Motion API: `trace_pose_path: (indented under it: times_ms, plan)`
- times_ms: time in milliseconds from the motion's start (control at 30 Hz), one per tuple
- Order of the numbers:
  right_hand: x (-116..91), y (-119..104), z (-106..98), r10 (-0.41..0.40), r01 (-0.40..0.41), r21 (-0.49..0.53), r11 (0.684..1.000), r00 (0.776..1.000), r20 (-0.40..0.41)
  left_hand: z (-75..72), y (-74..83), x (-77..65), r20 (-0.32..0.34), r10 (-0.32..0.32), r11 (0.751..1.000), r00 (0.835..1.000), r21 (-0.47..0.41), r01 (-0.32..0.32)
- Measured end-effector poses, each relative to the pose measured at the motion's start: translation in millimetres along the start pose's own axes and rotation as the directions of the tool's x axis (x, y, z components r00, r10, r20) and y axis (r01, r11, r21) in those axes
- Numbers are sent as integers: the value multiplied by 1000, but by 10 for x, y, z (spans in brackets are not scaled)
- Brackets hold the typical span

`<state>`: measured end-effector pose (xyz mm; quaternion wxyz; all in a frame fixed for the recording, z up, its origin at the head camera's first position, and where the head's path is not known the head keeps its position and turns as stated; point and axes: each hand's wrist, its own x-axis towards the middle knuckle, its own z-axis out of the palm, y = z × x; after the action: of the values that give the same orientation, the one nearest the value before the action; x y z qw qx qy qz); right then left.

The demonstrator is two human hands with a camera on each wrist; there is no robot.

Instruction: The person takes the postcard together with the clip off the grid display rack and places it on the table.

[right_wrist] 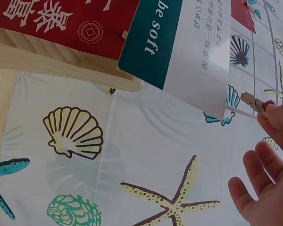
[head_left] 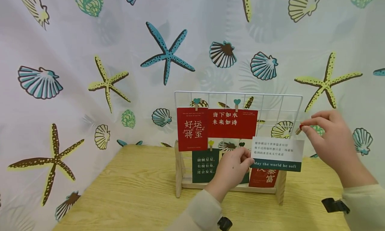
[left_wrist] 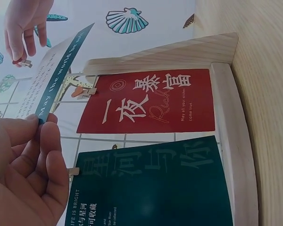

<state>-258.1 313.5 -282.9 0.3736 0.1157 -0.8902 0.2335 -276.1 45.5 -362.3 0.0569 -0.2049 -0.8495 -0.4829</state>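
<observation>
A white and green card (head_left: 277, 153) reading "May the world be soft" is pinched at its left end by my left hand (head_left: 232, 169). It stands in front of the white wire grid rack (head_left: 279, 96), covering part of a red card (head_left: 263, 178). Off to the right of that card, my right hand (head_left: 332, 142) pinches a small wooden clothespin (right_wrist: 253, 101) with a red end between thumb and finger. The clothespin is apart from the card. In the left wrist view, a red card (left_wrist: 146, 101) and a dark green card (left_wrist: 151, 183) hang from the grid by clips.
Two more red cards, a square one (head_left: 192, 129) and a wide one (head_left: 233, 124), hang under teal heart clips. Lower left is a green card (head_left: 205, 166) with a yellow heart clip (head_left: 211, 144). The rack's wooden feet stand on a wood-grain table (head_left: 135, 187) before a shell-patterned curtain (head_left: 120, 40).
</observation>
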Motion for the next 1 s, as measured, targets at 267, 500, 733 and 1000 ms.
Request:
trace_pose_path:
  times_ms: [267, 500, 733, 1000]
  plan:
    - [-114, 41, 36, 29, -29, 3, 1000, 1000, 8, 12, -67, -72, 5, -7, 1000, 1000, -20, 7]
    - [-242, 79, 81, 66, -67, 33, 997, 997, 27, 13, -91, -132, 14, -24, 999, 1000, -30, 25]
    - [-344, 126, 142, 69, -70, 36, 997, 997, 40, 16, -132, -179, 32, -64, 997, 997, -51, 65]
    - [-448, 165, 195, 84, -86, 47, 995, 995, 53, 28, -201, -257, 57, -82, 994, 995, -64, 86]
